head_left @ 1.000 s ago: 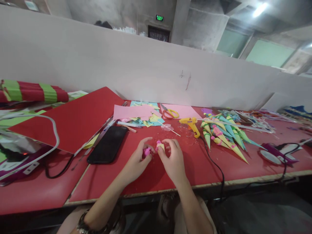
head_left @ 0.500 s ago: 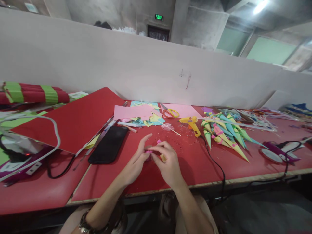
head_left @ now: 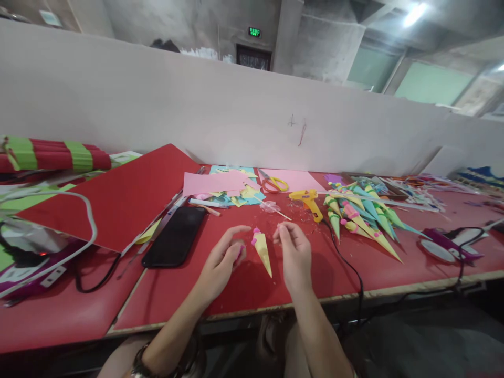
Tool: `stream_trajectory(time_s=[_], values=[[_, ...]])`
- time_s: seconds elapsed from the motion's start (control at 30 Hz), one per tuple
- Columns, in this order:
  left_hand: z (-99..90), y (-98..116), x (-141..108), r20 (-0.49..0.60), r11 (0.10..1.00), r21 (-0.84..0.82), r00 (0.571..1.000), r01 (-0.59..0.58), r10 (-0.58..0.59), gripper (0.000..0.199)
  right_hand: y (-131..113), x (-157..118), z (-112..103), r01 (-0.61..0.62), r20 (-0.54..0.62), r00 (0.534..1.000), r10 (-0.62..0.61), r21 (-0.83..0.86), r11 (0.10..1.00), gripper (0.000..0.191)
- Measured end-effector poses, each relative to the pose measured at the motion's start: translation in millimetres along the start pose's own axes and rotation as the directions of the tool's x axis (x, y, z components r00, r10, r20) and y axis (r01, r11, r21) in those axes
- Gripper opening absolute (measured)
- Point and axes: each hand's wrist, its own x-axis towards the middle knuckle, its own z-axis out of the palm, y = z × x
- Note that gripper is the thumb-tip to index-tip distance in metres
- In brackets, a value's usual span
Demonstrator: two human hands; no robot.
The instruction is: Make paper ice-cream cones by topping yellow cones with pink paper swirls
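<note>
Between my hands, a yellow paper cone (head_left: 263, 254) with pink bits at its wide top lies on the red tabletop, its tip toward me. Left of it, my left hand (head_left: 223, 258) is closed around a small magenta piece (head_left: 238, 253), partly hidden by the fingers. To the cone's right, my right hand (head_left: 292, 251) has thumb and fingertips pinched together; whatever is between them is too small to name. Neither hand touches the cone.
A black phone (head_left: 175, 236) lies at left. Behind are paper scraps (head_left: 236, 195), scissors (head_left: 274, 184) and a wrapped lollipop (head_left: 271, 207). Right of centre are a yellow glue gun (head_left: 309, 202) with a black cable and a pile of decorated cones (head_left: 366, 210).
My hands have moved apart, the right one going right. The yellow cone, mostly hidden before, now shows between them. The magenta piece is in my left hand only.
</note>
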Motion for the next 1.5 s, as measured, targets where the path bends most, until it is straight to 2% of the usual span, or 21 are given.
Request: stream_trajectory(time_s=[0.03, 0.1, 0.17, 0.27, 0.33, 0.43, 0.5, 0.57, 0.63, 0.73, 0.87, 1.0, 1.1, 1.27, 1.37, 1.5], values=[[-1.2, -2, 1, -0.012, 0.999, 0.040, 1.000, 0.011, -0.010, 0.035, 1, 3, -3, -0.019, -0.017, 1.000, 0.019, 0.002, 1.000, 0.017], [-3.8, -6, 4, -0.028, 0.986, 0.164, 0.999, 0.026, -0.022, 0.034, 3, 7, -7, -0.020, 0.021, 1.000, 0.022, -0.062, 0.998, 0.018], [-5.8, -11, 6, -0.024, 0.941, 0.339, 1.000, 0.019, -0.012, 0.033, 5, 9, -9, 0.062, 0.107, 0.994, -0.037, -0.234, 0.970, 0.017], [-5.9, -16, 8, 0.010, 0.791, 0.611, 1.000, -0.025, 0.023, 0.030, 7, 7, -7, 0.235, 0.260, 0.960, -0.101, -0.558, 0.796, 0.022], [-3.6, -17, 7, 0.029, 0.659, 0.751, 0.999, -0.032, 0.015, 0.030, 9, 6, -4, 0.274, 0.300, 0.951, -0.079, -0.694, 0.666, 0.027], [1.9, -16, 4, 0.040, 0.500, 0.866, 0.998, -0.014, -0.041, 0.031, 10, 3, 0, 0.269, 0.293, 0.954, -0.055, -0.767, 0.582, 0.029], [5.1, -15, 4, 0.038, 0.433, 0.901, 0.997, -0.006, -0.067, 0.030, 10, 1, 2, 0.282, 0.318, 0.947, -0.044, -0.758, 0.588, 0.029], [6.9, -15, 4, 0.030, 0.400, 0.917, 0.997, 0.003, -0.076, 0.033, 10, 0, 4, 0.304, 0.356, 0.933, -0.045, -0.715, 0.630, 0.029], [7.2, -15, 4, 0.020, 0.423, 0.906, 0.997, 0.010, -0.068, 0.034, 10, -2, 5, 0.315, 0.376, 0.924, -0.069, -0.645, 0.696, 0.028], [5.9, -15, 6, -0.005, 0.581, 0.814, 1.000, 0.010, -0.011, 0.032, 9, -3, 5, 0.282, 0.331, 0.935, -0.123, -0.493, 0.823, 0.023], [3.8, -14, 9, -0.069, 0.834, 0.552, 0.996, -0.013, 0.061, 0.031, 6, -5, 6, 0.194, 0.269, 0.954, -0.130, -0.227, 0.954, 0.013], [4.8, -10, 10, -0.087, 0.970, 0.241, 0.996, 0.028, -0.007, 0.033, 2, -7, 9, 0.041, 0.291, 0.956, -0.042, 0.007, 0.999, 0.009], [7.3, -7, 8, -0.093, 0.995, 0.071, 0.993, 0.074, -0.067, 0.032, 0, -6, 8, -0.032, 0.263, 0.965, 0.012, 0.073, 0.997, 0.011], [9.6, -8, 6, -0.144, 0.990, 0.077, 0.984, 0.119, -0.107, 0.032, 4, -2, 3, -0.085, 0.124, 0.990, 0.067, 0.149, 0.985, 0.019], [9.1, -9, 6, -0.108, 0.986, 0.064, 0.983, 0.157, -0.149, 0.032, 7, -1, 3, -0.122, 0.087, 0.991, 0.105, 0.219, 0.968, 0.022], [6.7, -7, 5, -0.005, 0.984, 0.048, 0.985, 0.171, -0.171, 0.025, 7, -2, 5, -0.180, 0.111, 0.982, 0.152, 0.308, 0.934, 0.021]])
